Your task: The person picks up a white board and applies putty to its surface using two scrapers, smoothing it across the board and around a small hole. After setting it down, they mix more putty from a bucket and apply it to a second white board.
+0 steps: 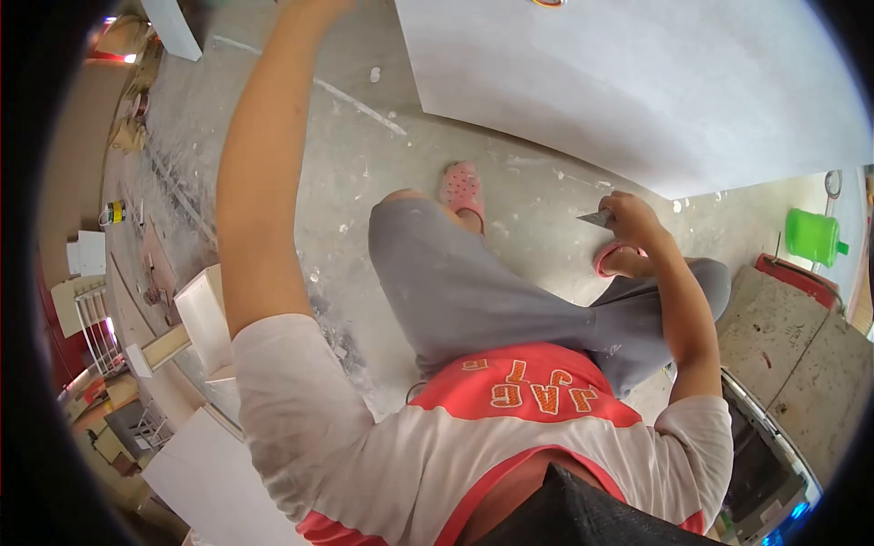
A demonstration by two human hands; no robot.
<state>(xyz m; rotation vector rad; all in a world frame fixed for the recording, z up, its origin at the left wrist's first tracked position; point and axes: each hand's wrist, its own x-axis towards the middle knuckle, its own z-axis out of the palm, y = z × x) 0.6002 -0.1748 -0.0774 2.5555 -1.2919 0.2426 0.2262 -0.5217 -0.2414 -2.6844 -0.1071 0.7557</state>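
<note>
My right hand point(630, 221) is closed around a putty knife point(596, 218); its thin grey blade points left, and the handle is hidden in my fingers. The hand is held above my pink clog point(612, 256), in front of my bent knee. My left arm point(264, 173) reaches up to the top edge of the view. Only the base of my left hand point(319, 7) shows there, and its fingers are cut off. To the right of that hand stands a large white panel point(637, 91), with a small part of a round, orange-rimmed thing point(549, 3) on it at the top edge.
The grey floor point(355, 146) has white splatters. A green water jug point(813, 237) and a stained board point(774, 318) are on the right. On the left are white drawer-like boxes point(202, 318), a white panel point(214, 473) and a small yellow-labelled can point(113, 213).
</note>
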